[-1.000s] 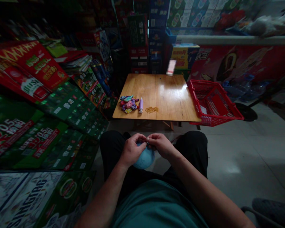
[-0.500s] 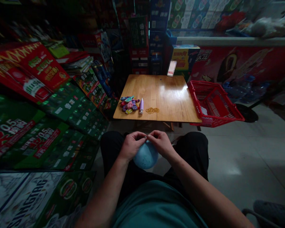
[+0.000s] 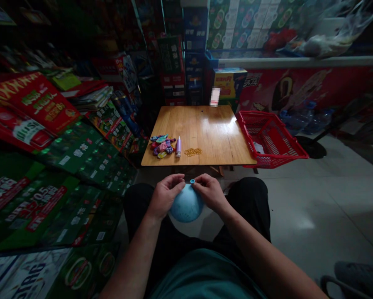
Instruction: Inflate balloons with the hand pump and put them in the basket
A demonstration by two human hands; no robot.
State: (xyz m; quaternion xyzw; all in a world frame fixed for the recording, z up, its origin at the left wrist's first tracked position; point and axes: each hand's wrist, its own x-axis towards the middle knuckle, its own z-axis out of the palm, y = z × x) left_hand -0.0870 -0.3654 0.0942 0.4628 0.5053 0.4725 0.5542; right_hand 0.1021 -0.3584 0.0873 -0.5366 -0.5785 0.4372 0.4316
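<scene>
A blown-up light blue balloon (image 3: 186, 204) hangs between my knees, its rolled mouth (image 3: 192, 181) pointing up. My right hand (image 3: 208, 190) is closed in a pinch on the balloon's neck, just under that mouth. At the balloon's upper left is my left hand (image 3: 166, 193), fingers curved and thumb tip slightly apart from the forefinger, off the neck. The left thumb lies against or very near the balloon's side. Ahead on the wooden table (image 3: 211, 137) are a pile of colourful uninflated balloons (image 3: 162, 146), a purple hand pump (image 3: 178, 147) and some yellowish rubber bands (image 3: 193, 152).
A red shopping basket (image 3: 271, 139) stands right of the table. Stacked green drink cartons (image 3: 80, 149) and a red box (image 3: 33, 110) crowd the left. Behind are more boxes (image 3: 195, 54) and a red-fronted freezer (image 3: 301, 79); water bottles (image 3: 307, 116) stand beside it.
My left fingers have come off the balloon's neck and moved slightly left. The mouth now shows above my right pinch. The camera view has tilted up and turned a little right.
</scene>
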